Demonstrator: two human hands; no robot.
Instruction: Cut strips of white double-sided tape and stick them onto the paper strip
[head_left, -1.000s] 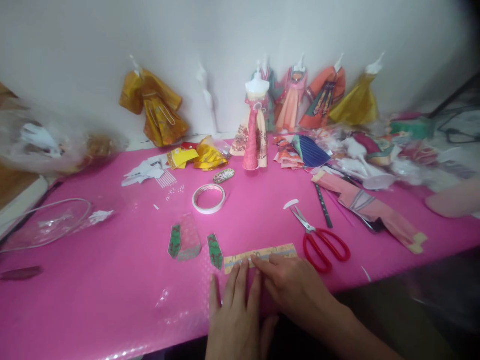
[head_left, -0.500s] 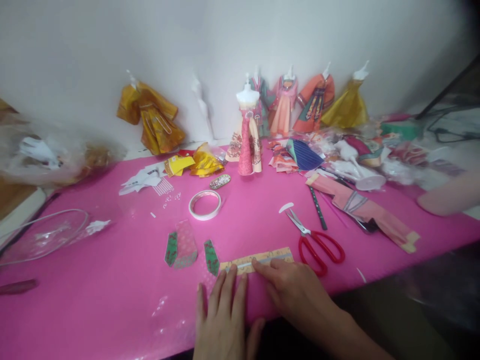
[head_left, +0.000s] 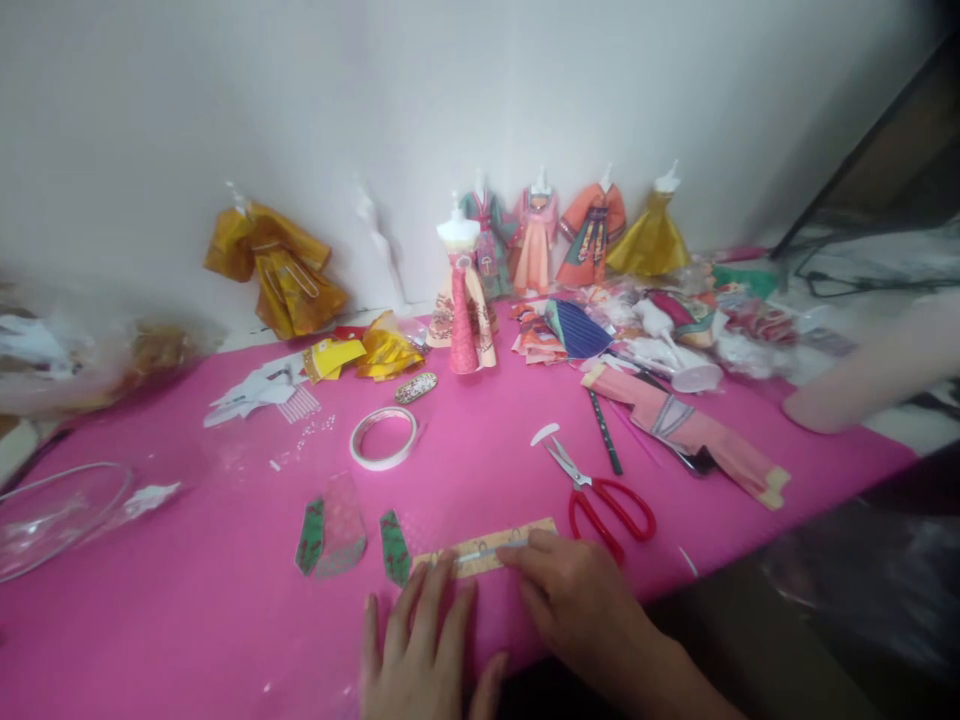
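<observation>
My left hand (head_left: 420, 650) lies flat with fingers spread on the pink table cover (head_left: 187, 620), its fingertips touching the left end of a narrow tan paper strip (head_left: 487, 548). My right hand (head_left: 577, 600) rests palm down with fingers stretched out, pressing the same strip near its middle. Left of the strip lie a green paper piece (head_left: 394, 546) and a small pink-and-green paper garment piece (head_left: 330, 524). Red-handled scissors (head_left: 600, 492) lie just right of the strip.
A tape roll (head_left: 382, 437) sits mid-table. A pink paper dress on a white mannequin (head_left: 463, 300) stands behind it, with more paper dresses (head_left: 592, 225) along the wall. A yellow paper robe (head_left: 277, 265) leans at the left. Another person's arm (head_left: 870, 370) rests at the right.
The view has shifted, so everything sits lower and further left in the frame. My left hand has slid back a little along the strip; both hands stay on it.
</observation>
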